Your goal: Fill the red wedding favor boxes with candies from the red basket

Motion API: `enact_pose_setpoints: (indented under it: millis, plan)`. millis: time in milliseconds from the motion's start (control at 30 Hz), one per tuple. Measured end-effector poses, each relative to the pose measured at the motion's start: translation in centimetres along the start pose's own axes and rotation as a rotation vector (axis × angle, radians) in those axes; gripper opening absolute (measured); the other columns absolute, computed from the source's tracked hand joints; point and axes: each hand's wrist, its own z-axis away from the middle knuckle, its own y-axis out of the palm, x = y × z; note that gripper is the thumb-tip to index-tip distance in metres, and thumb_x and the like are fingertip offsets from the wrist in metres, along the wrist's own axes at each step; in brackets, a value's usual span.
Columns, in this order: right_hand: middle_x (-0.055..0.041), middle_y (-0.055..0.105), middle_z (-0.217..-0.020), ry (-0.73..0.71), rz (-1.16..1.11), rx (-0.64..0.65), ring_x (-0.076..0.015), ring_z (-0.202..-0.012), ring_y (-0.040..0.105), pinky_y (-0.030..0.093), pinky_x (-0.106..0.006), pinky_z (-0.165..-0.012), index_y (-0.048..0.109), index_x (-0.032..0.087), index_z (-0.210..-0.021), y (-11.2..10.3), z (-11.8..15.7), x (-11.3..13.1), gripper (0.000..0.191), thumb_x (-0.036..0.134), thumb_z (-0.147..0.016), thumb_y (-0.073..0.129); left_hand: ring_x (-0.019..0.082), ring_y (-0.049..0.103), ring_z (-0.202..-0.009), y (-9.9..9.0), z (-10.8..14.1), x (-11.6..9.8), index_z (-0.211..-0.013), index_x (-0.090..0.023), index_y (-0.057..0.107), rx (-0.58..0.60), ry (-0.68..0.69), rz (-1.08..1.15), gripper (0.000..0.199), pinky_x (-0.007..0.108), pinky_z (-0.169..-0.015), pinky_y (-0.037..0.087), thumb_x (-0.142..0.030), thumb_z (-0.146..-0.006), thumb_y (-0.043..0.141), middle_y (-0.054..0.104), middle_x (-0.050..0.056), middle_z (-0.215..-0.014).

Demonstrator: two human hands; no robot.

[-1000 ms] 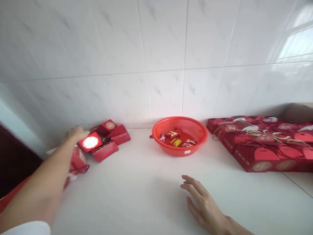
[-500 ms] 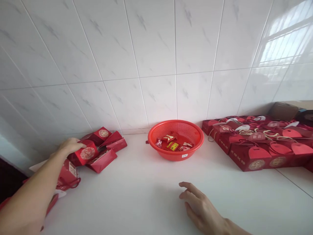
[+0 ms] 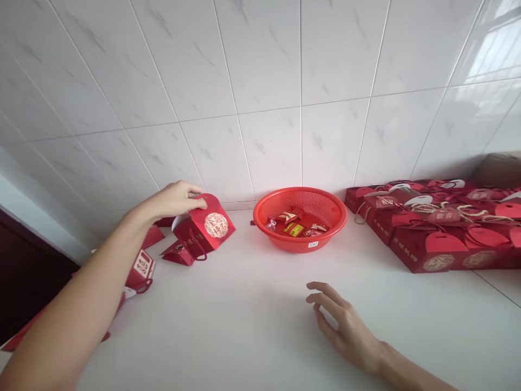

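Note:
My left hand [image 3: 179, 200] grips the top flap of a red gift box [image 3: 209, 224] that has a round pale emblem, holding it tilted over the left part of the table. A red cord loop hangs from the box. My right hand [image 3: 344, 326] hovers over the white table [image 3: 244, 326], fingers apart and holding nothing. Beyond it, near the wall, sits a red plastic basket [image 3: 280, 241] with several small wrapped sweets [image 3: 293, 229] inside.
Several red boxes [image 3: 140, 269] lie loosely at the left, partly behind my left forearm. Rows of closed red boxes [image 3: 423, 250] with cords stand at the right. A tiled wall [image 3: 268, 157] runs along the table's back edge; a brown carton [image 3: 499, 174] is at the far right.
My left hand has lifted a red box from the left pile and carried it right, towards the basket. The view has shifted slightly. My right hand remains open.

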Motion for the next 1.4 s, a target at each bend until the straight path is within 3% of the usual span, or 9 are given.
enact_pose_setpoints:
  millis: [100,200,333,433,567,733,867,1200,1400]
  plan:
    - [-0.0131,0.064,-0.125,0.009,-0.036,-0.035,-0.0183,-0.085,0.073,0.061,-0.036,-0.076,0.059,0.024,-0.111,-0.3,-0.3,0.1,0.025,0.016,-0.098,0.040,0.018,0.066,-0.068,1.8,1.8,-3.2,-0.099,-0.019,0.076,0.162,0.126,-0.046,0.029,0.023,-0.057,0.047,-0.030,-0.076,0.062,0.073,-0.002,-0.078]
    - [-0.0115,0.067,-0.116,0.054,-0.084,-0.118,-0.0169,-0.081,0.071,0.060,-0.034,-0.076,0.059,0.023,-0.112,-1.1,-0.8,0.0,0.021,0.021,-0.099,0.042,0.016,0.064,-0.070,5.5,4.3,-5.7,-0.106,-0.026,0.077,0.171,0.519,-0.185,0.031,0.024,-0.065,0.048,-0.025,-0.083,0.057,0.072,-0.002,-0.082]
    - [-0.0044,0.069,-0.084,0.208,-0.122,-0.266,-0.0191,-0.076,0.070,0.058,-0.030,-0.064,0.053,0.023,-0.124,-2.5,-1.3,-0.5,0.025,0.033,-0.103,0.044,0.014,0.054,-0.060,12.2,7.3,-7.0,-0.107,-0.024,0.075,0.057,1.049,-0.406,0.037,0.024,-0.059,0.041,-0.009,-0.092,0.045,0.062,0.001,-0.074]
    - [-0.0082,0.068,-0.103,0.121,-0.034,-0.428,-0.0174,-0.081,0.069,0.059,-0.035,-0.078,0.052,0.023,-0.130,-3.2,-1.6,-0.9,0.028,0.031,-0.104,0.045,0.014,0.048,-0.055,16.3,8.2,-6.7,-0.101,-0.021,0.072,-0.029,1.202,-0.400,0.034,0.026,-0.057,0.039,-0.006,-0.093,0.043,0.059,0.002,-0.075]
    - [-0.0142,0.056,-0.133,-0.075,0.088,-0.452,-0.0190,-0.097,0.067,0.059,-0.037,-0.085,0.056,0.025,-0.131,-3.4,-1.8,-0.7,0.030,0.026,-0.101,0.052,0.015,0.058,-0.071,18.3,8.2,-6.3,-0.108,-0.020,0.070,0.071,1.188,-0.160,0.027,0.028,-0.069,0.048,-0.024,-0.103,0.044,0.064,0.005,-0.094]
    - [-0.0144,0.051,-0.141,-0.173,0.187,-0.359,-0.0257,-0.111,0.062,0.058,-0.043,-0.089,0.071,0.025,-0.110,-3.8,-2.1,-0.4,0.018,0.033,-0.097,0.062,0.008,0.057,-0.064,18.0,7.6,-6.5,-0.082,-0.018,0.072,0.309,0.918,0.172,0.037,0.023,-0.064,0.048,-0.024,-0.104,0.043,0.065,0.004,-0.106]
    - [-0.0127,0.047,-0.149,-0.281,0.270,-0.254,-0.0318,-0.132,0.050,0.048,-0.052,-0.106,0.076,0.029,-0.109,-4.3,-2.7,-0.3,0.022,0.041,-0.095,0.064,0.014,0.064,-0.080,18.4,6.7,-6.8,-0.094,-0.020,0.071,0.262,0.811,0.117,0.008,0.026,-0.073,0.053,-0.018,-0.089,0.065,0.064,0.003,-0.105]
    - [-0.0191,0.034,-0.159,-0.169,0.229,-0.084,-0.0361,-0.144,0.040,0.045,-0.051,-0.112,0.070,0.021,-0.117,-4.7,-3.1,0.4,0.037,0.038,-0.085,0.075,0.030,0.049,-0.135,19.1,5.6,-7.9,-0.142,-0.023,0.049,0.169,1.036,0.020,0.066,0.050,-0.115,0.043,-0.011,-0.080,0.067,0.060,0.010,-0.140]
    - [-0.0163,0.033,-0.161,-0.093,-0.098,-0.157,-0.0354,-0.145,0.039,0.048,-0.048,-0.108,0.060,0.021,-0.089,-4.9,-2.8,0.8,0.025,0.038,-0.082,0.078,0.029,0.057,-0.122,19.4,5.2,-8.2,-0.140,-0.024,0.053,0.148,1.052,0.024,0.065,0.050,-0.107,0.048,-0.022,-0.079,0.077,0.063,0.010,-0.124]
